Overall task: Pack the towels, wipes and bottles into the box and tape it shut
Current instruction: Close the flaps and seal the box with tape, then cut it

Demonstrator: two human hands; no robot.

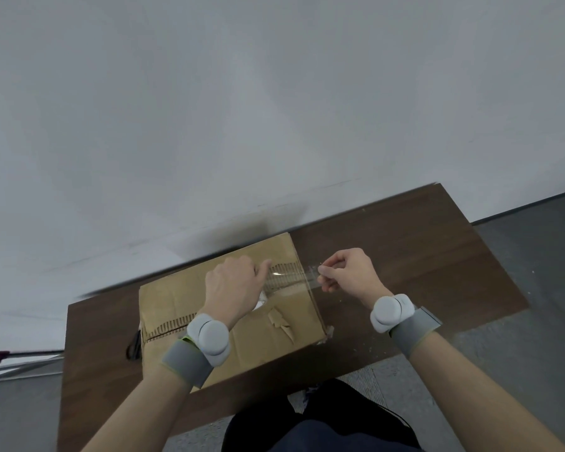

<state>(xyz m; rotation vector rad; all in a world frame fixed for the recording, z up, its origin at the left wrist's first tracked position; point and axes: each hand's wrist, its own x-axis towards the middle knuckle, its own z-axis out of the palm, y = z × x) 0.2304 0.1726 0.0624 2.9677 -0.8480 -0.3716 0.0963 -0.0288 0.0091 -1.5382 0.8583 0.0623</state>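
Observation:
A closed brown cardboard box (pixel 190 288) lies on the dark wooden table (pixel 405 249), its flaps meeting along a torn, ridged seam. A strip of clear tape (pixel 294 277) stretches over the seam's right part and past the box's right edge. My left hand (pixel 234 285) grips a clear tape roll on top of the box, the roll mostly hidden under the palm. My right hand (pixel 346 270) pinches the tape's free end just beyond the box's right edge. Towels, wipes and bottles are not visible.
A small black object (pixel 133 347) sits against the box's left side. A white wall rises behind the table. Grey floor shows on both sides, and my dark trousers are below the table's near edge.

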